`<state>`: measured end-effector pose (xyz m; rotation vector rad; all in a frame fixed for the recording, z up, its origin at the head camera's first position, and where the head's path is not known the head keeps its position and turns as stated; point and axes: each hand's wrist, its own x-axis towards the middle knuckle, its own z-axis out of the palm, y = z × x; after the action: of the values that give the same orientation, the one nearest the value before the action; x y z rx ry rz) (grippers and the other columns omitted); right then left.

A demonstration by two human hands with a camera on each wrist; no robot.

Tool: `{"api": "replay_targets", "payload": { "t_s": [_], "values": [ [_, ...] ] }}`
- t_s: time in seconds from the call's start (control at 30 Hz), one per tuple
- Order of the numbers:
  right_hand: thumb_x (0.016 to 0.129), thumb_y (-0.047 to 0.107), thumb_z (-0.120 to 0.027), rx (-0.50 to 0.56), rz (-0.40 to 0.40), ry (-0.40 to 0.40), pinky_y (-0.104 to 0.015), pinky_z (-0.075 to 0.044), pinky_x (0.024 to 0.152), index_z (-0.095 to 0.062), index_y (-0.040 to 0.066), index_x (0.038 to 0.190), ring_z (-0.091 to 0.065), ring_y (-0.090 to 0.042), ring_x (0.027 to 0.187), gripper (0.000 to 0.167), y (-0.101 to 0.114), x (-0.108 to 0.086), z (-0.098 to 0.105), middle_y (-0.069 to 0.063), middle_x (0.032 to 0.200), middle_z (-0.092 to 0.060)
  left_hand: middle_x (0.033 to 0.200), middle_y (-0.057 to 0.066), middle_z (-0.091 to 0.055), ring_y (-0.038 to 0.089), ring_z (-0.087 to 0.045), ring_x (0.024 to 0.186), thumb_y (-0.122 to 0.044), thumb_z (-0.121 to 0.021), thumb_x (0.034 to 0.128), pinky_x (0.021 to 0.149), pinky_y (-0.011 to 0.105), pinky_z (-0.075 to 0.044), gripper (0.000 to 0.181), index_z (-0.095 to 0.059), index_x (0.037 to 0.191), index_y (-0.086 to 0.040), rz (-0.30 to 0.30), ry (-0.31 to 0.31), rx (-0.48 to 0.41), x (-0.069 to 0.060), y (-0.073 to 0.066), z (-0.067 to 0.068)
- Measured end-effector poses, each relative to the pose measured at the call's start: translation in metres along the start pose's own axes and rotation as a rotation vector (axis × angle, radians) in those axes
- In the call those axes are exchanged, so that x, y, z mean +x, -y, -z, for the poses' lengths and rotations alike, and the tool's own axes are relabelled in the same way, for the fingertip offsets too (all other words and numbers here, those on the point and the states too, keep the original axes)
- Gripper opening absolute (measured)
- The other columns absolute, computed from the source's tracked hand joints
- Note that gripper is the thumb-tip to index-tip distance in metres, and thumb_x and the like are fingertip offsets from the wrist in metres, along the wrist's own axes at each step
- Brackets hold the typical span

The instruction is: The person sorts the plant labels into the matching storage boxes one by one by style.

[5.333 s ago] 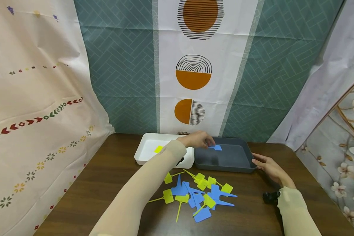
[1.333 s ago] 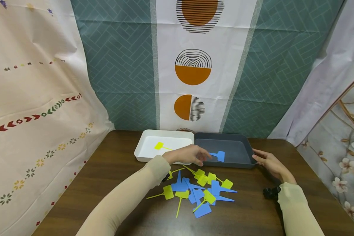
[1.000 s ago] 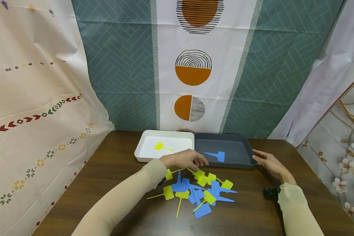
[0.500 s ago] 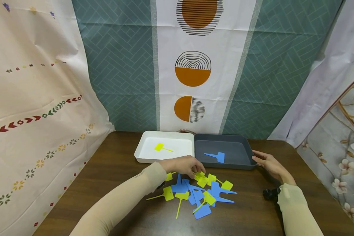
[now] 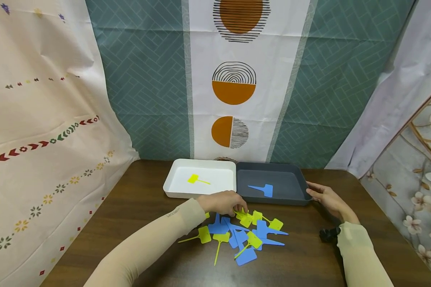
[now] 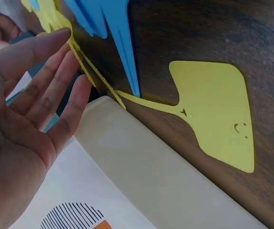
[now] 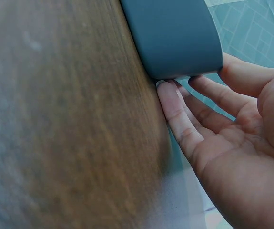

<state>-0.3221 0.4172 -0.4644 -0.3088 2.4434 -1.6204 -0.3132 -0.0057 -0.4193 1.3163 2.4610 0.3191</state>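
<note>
Fingers bent, my left hand [image 5: 220, 202] reaches into the pile in front of the trays. In the left wrist view its thumb and fingertips meet at the thin stem of a yellow plant label [image 6: 84, 67], appearing to pinch it; the contact is partly hidden. Beside it lie blue T-shaped plant labels [image 5: 246, 257] and more yellow ones [image 5: 221, 237]. My right hand [image 5: 328, 202] holds the right end of the dark grey tray [image 5: 294, 201], thumb at the rim and fingers against the outer wall. A blue label [image 5: 267, 190] lies inside that tray.
The white tray [image 5: 179, 195] adjoins the grey tray on the left, with one yellow label [image 5: 194, 178] inside. Both stand at the back of the brown wooden table [image 5: 129, 223]. Patterned cloths [image 5: 147, 99] hang behind and at the sides.
From the grey tray, where a blue label was let go, my left hand has come down to the yellow labels and its fingers have closed in. The right hand stays on the tray.
</note>
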Motion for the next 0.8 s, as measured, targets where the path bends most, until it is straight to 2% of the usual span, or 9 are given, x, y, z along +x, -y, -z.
{"api": "replay_targets", "payload": {
  "t_s": [0.13, 0.2, 0.47, 0.8],
  "values": [
    [0.110, 0.028, -0.055, -0.015, -0.001, -0.001, -0.011, -0.044, 0.092, -0.024, -0.009, 0.160, -0.033, -0.039, 0.146, 0.070, 0.0012, 0.0016, 0.0001, -0.034, 0.164, -0.022, 0.107, -0.003, -0.073, 0.008, -0.065, 0.097, 0.009, -0.074, 0.0900, 0.083, 0.016, -0.051, 0.044, -0.076, 0.125, -0.017, -0.013, -0.017, 0.015, 0.0014, 0.0010, -0.0010],
    [0.110, 0.028, -0.054, -0.018, -0.003, 0.000, -0.010, -0.044, 0.091, -0.023, -0.010, 0.160, -0.026, -0.046, 0.148, 0.070, 0.0013, 0.0016, -0.0002, -0.035, 0.164, -0.021, 0.106, -0.004, -0.072, 0.009, -0.064, 0.096, 0.010, -0.073, 0.0899, 0.082, 0.016, -0.051, 0.044, -0.076, 0.124, -0.018, -0.016, -0.023, 0.016, 0.0011, 0.0006, -0.0018],
    [0.110, 0.028, -0.053, -0.018, 0.001, 0.007, -0.010, -0.044, 0.090, -0.022, -0.011, 0.160, -0.022, -0.051, 0.148, 0.070, 0.0019, 0.0005, -0.0007, -0.037, 0.164, -0.018, 0.103, -0.004, -0.070, 0.009, -0.061, 0.091, 0.012, -0.070, 0.0910, 0.081, 0.015, -0.049, 0.043, -0.077, 0.121, -0.018, -0.027, -0.052, 0.034, -0.0014, 0.0009, -0.0051],
    [0.110, 0.029, -0.054, -0.017, -0.007, 0.000, -0.010, -0.044, 0.089, -0.022, -0.010, 0.160, -0.023, -0.051, 0.148, 0.071, 0.0023, 0.0018, -0.0012, -0.036, 0.164, -0.019, 0.102, -0.003, -0.071, 0.005, -0.059, 0.086, 0.014, -0.064, 0.0923, 0.078, 0.013, -0.049, 0.043, -0.078, 0.119, -0.017, -0.049, -0.074, 0.034, -0.0044, 0.0009, -0.0031]
  ]
}}
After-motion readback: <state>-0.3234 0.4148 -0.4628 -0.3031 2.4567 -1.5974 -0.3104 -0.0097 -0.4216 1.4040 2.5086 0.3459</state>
